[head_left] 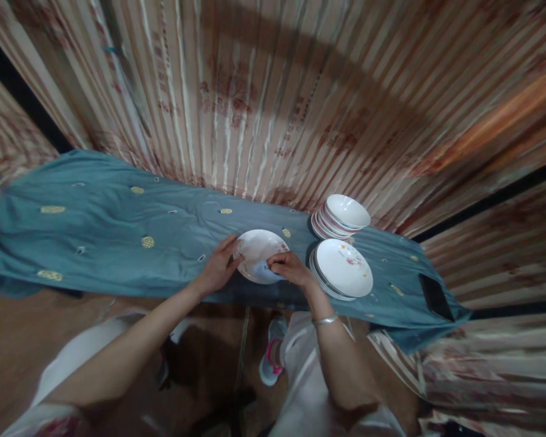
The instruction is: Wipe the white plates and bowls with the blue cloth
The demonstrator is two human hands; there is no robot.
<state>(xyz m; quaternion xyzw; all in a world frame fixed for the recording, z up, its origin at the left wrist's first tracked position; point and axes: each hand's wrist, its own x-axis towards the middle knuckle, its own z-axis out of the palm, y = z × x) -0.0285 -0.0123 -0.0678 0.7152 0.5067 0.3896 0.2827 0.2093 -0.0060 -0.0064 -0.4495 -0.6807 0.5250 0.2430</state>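
A white plate (257, 243) with a small red flower print lies in front of me on the cloth-covered table. My left hand (219, 265) grips its left rim, the thumb over the edge and the fingers along the outside. Over the plate's right side, my right hand (289, 267) is closed with its fingertips pinched together. A pale bluish patch shows on the plate by those fingertips; I cannot tell whether it is a thin cloth or a reflection. Close to the right hand stands a stack of similar flowered plates (341, 267).
Behind the plate stack is a stack of white bowls (346, 211) with red bands. A black phone (435, 296) lies near the table's right end. The teal tablecloth (109, 237) hangs over the front edge. A striped curtain (255, 121) rises along the back.
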